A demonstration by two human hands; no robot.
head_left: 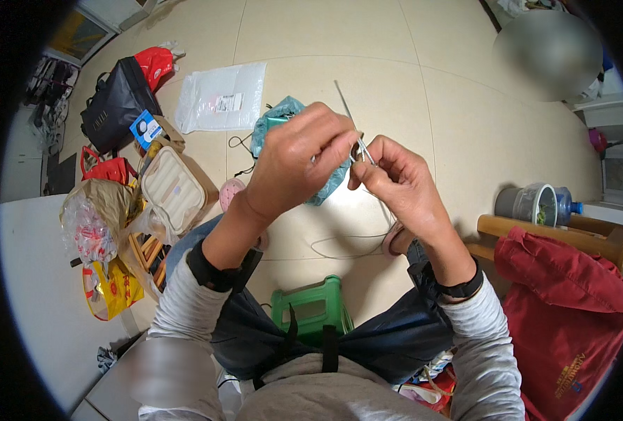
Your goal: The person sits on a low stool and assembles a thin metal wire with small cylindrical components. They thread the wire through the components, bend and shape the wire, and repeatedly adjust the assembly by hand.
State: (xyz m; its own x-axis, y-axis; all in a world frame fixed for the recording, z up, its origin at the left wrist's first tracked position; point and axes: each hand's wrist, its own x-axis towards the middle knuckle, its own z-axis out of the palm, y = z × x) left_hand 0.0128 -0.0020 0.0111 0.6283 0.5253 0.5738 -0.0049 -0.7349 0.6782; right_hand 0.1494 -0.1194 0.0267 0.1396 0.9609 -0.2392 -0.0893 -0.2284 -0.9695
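Note:
In front of my chest, my left hand is closed, its thumb and fingertips pinching at a slim grey metal knitting needle that points up and away. Just right of it, my right hand is also closed, thumb against fingers, on a crossing needle. The fingertips of both hands nearly touch, and whatever small work sits between them is mostly covered. A thin strand loops on the floor below. Behind my hands lies a teal plastic bag, partly hidden by my left hand.
A green stool stands between my legs. To the left are a black bag, a beige lidded box and several shopping bags. A white plastic mailer lies ahead. Red fabric hangs over wooden furniture at right, near buckets.

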